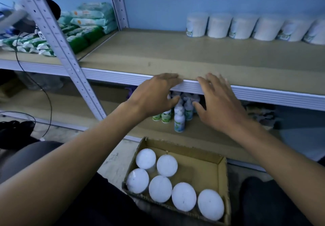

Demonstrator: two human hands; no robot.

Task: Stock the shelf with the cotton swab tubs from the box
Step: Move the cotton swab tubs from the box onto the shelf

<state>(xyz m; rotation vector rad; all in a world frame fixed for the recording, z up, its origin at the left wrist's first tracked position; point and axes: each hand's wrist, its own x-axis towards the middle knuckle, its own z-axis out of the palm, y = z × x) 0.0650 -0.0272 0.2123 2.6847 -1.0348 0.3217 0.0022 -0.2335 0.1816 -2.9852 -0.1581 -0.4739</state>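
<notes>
Hands, left hand (154,95) and right hand (219,102), spread flat, empty, near ribbed metal shelf (263,92) edge.

A tan shelf board (158,53) carries six white cotton swab tubs (197,25) in a back row. The lower shelf (88,109) holds small bottles (179,120); a cardboard box (219,169) sits below.
</notes>
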